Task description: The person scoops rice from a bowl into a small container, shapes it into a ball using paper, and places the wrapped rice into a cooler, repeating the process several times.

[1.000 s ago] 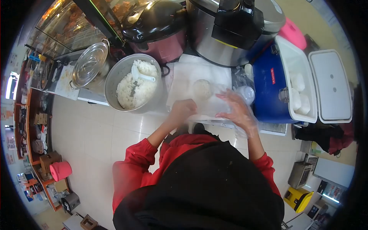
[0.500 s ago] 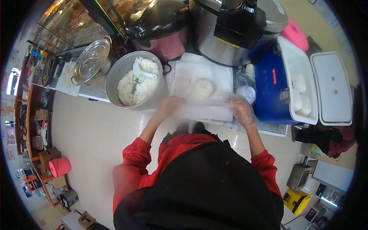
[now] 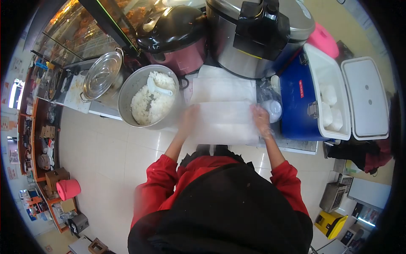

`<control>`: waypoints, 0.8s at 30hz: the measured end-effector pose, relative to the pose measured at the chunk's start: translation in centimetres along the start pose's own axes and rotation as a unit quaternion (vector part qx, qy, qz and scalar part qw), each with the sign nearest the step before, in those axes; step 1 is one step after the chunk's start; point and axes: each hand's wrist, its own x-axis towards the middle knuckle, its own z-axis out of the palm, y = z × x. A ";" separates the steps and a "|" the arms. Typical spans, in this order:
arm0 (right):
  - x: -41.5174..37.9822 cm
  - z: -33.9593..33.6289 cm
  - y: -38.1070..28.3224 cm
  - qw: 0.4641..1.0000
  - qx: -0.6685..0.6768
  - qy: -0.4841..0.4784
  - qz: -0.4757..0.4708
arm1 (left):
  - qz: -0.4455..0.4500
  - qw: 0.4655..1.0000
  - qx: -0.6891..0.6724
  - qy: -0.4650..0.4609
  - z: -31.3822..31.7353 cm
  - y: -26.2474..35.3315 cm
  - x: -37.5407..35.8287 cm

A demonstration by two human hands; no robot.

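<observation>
A white paper sheet is folded over on a stack of white sheets on the counter, and the rice mound is hidden beneath it. My left hand is at the sheet's left edge, blurred by motion, its fingers unclear. At the right edge my right hand, in a clear plastic glove, has its fingers closed on the paper. Just right of it stands a white round container. Left of my left hand is a metal pot of white rice with a white scoop in it.
Behind stand a pink and black cooker and a large steel cooker. A blue cooler with white bundles is on the right. A steel lidded pot and a glass food case are at the left.
The near part of the paper has been folded away from me over the rice mound, which is now covered. Both hands have moved with the paper's edges.
</observation>
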 end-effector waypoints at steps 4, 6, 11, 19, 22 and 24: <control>0.1 0.3 0.4 0.982 -0.168 -0.077 0.032 | 0.027 0.993 0.106 0.045 1.3 -0.1 0.5; -0.4 -0.4 -0.8 0.981 -0.192 -0.012 0.014 | 0.081 0.984 0.113 0.108 0.5 2.1 0.1; -2.9 0.0 -9.0 0.913 -0.282 -0.087 -0.283 | 0.156 0.983 0.081 0.046 -1.3 7.6 -4.4; -3.3 4.9 -6.9 0.912 -0.217 -0.162 -0.307 | -0.275 0.870 -0.350 -0.211 -2.1 2.4 -5.4; -3.4 5.3 -6.9 0.918 -0.217 -0.158 -0.291 | -0.263 0.892 -0.318 -0.183 -2.8 2.0 -2.9; -3.6 5.2 -7.1 0.924 -0.206 -0.166 -0.277 | -0.250 0.916 -0.274 -0.154 -2.7 1.4 -0.6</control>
